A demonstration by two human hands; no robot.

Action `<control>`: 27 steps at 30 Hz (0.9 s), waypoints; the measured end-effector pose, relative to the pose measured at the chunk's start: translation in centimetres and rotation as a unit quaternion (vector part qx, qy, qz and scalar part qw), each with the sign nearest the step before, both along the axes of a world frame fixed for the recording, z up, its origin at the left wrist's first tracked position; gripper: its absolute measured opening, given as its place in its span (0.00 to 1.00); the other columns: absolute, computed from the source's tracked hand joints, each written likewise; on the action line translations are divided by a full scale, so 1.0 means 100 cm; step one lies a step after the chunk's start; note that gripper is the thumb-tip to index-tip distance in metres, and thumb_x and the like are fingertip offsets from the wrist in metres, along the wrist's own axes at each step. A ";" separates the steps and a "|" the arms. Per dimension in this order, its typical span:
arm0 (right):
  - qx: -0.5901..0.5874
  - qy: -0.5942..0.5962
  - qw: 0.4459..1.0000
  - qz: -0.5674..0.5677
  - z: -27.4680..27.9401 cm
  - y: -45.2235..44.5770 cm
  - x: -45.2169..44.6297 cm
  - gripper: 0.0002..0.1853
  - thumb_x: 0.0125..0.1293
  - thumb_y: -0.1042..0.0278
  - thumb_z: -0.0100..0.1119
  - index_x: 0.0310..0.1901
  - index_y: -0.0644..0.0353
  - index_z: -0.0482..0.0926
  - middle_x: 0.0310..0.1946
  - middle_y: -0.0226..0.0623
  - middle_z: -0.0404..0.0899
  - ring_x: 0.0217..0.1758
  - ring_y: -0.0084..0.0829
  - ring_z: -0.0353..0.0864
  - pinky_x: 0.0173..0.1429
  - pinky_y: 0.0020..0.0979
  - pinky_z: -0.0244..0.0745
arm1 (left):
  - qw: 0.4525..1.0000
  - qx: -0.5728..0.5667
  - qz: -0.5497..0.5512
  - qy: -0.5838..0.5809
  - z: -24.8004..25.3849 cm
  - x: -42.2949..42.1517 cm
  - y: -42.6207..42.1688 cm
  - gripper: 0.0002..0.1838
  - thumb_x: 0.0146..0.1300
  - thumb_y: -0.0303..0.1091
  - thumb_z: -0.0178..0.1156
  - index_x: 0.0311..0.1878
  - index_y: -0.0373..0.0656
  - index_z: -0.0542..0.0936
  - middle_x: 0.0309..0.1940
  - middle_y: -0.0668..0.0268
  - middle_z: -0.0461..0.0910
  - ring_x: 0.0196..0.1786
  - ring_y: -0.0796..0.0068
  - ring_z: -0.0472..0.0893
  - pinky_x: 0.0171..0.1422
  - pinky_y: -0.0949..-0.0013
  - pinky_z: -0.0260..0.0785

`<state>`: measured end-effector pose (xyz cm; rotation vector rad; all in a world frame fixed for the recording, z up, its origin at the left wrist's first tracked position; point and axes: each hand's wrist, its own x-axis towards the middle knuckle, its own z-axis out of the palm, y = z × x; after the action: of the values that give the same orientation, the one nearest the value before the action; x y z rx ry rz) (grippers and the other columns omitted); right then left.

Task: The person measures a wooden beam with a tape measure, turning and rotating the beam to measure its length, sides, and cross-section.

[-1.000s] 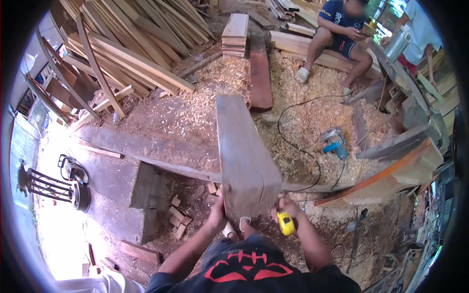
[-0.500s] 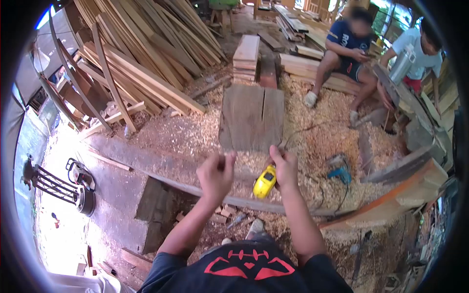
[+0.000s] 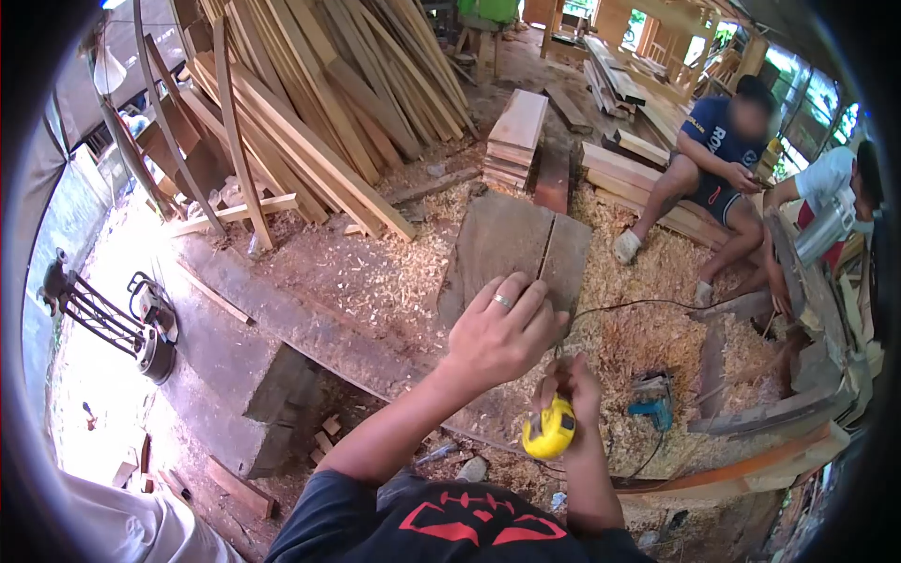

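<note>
A thick wooden block [image 3: 497, 239] with a dark crack stands upright before me, its square end facing me. Over the lower part of that end lies my left hand [image 3: 510, 324], a ring on one finger, its fingers spread a little and nothing seen in them. To the right and lower, my right hand [image 3: 574, 389] has its fingers wrapped round a yellow tape measure [image 3: 550, 428], just below the block's lower edge.
Long planks [image 3: 310, 84] lean at the upper left. A blue power tool [image 3: 651, 402] with a cord lies on wood shavings at right. One person [image 3: 723, 150] sits on stacked boards, another [image 3: 826, 192] bends at far right. A chainsaw [image 3: 153, 308] lies at left.
My left hand has moved up and right onto the block's end. The tape measure in my right hand has shifted down and right. The person at far right bends lower.
</note>
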<state>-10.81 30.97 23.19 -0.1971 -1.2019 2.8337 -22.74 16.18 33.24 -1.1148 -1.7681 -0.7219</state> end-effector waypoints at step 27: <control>0.591 0.154 0.775 -0.163 0.102 -0.004 -0.011 0.46 0.63 0.42 0.64 0.73 0.62 0.54 0.57 0.46 0.72 0.57 0.34 0.74 0.62 0.33 0.67 | 0.950 -0.034 -0.260 -0.167 0.011 -0.035 -0.001 0.21 0.56 0.53 0.65 0.29 0.41 0.81 0.30 0.63 0.77 0.48 0.59 0.76 0.52 0.55 0.63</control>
<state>-11.96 30.57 33.38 0.1228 -2.2353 1.3120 -26.25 16.12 34.37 -1.6087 -1.7931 -1.2346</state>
